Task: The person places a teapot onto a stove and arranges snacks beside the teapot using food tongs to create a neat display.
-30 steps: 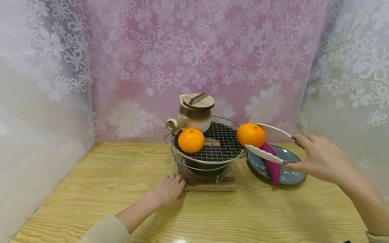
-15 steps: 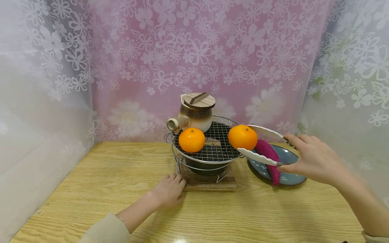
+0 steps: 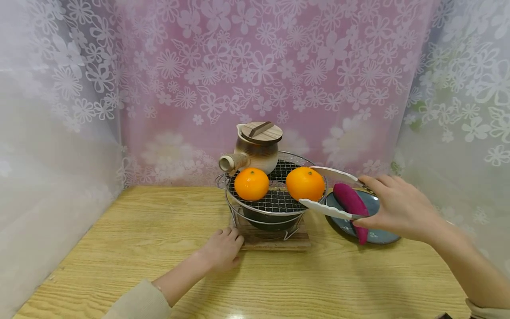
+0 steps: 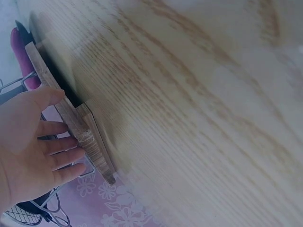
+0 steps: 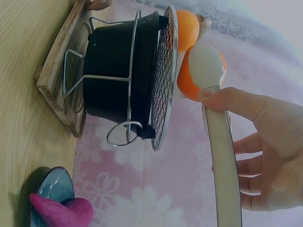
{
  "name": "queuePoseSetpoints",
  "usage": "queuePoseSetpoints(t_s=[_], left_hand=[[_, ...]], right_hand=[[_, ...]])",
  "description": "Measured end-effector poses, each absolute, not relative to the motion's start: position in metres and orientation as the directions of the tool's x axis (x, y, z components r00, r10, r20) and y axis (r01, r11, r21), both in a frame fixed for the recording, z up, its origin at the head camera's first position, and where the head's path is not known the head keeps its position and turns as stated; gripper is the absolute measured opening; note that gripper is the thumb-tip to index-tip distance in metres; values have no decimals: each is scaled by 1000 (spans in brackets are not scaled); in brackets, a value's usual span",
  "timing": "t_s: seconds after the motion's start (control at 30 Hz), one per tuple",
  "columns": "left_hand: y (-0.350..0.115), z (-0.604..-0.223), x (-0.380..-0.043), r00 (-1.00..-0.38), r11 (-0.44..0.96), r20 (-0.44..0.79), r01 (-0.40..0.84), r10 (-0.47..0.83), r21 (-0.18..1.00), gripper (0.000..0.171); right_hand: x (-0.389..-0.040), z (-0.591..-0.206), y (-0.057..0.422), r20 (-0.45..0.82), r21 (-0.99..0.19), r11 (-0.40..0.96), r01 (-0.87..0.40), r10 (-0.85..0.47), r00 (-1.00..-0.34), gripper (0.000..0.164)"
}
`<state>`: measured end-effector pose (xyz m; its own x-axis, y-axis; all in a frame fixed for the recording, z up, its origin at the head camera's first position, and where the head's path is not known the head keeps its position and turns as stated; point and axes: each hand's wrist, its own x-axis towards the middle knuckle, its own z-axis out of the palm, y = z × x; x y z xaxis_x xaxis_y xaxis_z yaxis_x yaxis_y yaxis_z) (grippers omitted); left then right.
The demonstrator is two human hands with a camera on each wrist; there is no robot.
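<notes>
My right hand grips a pair of tongs with pale scalloped ends, thumb on one arm and fingers on the other. Between those ends sits an orange, at the right part of the wire mesh of a small round grill. In the right wrist view, a tong end covers part of this orange. A second orange rests on the mesh at the left. Low at the front left, my left hand touches the wooden base board; its fingers lie along the board's edge, fairly straight.
A side-handled clay teapot with a wooden lid stands at the back of the mesh. Right of the grill, a blue plate bears purple sweet potatoes. A floral curtain hangs behind the wooden table.
My right hand has carried the orange in the tongs leftward and down, from beside the plate to over the right part of the mesh. The left hand stays put.
</notes>
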<state>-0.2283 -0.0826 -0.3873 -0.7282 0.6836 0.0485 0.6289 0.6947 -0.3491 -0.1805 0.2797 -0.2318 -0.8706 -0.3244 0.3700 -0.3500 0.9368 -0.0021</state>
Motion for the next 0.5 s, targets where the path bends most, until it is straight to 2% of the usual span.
queuePoseSetpoints(t_s=[0.5], left_hand=[[-83, -388, -229, -727, 695, 48, 633, 685, -342, 45]], right_hand=[[-181, -230, 262, 358, 22, 919, -393, -375, -855, 92]])
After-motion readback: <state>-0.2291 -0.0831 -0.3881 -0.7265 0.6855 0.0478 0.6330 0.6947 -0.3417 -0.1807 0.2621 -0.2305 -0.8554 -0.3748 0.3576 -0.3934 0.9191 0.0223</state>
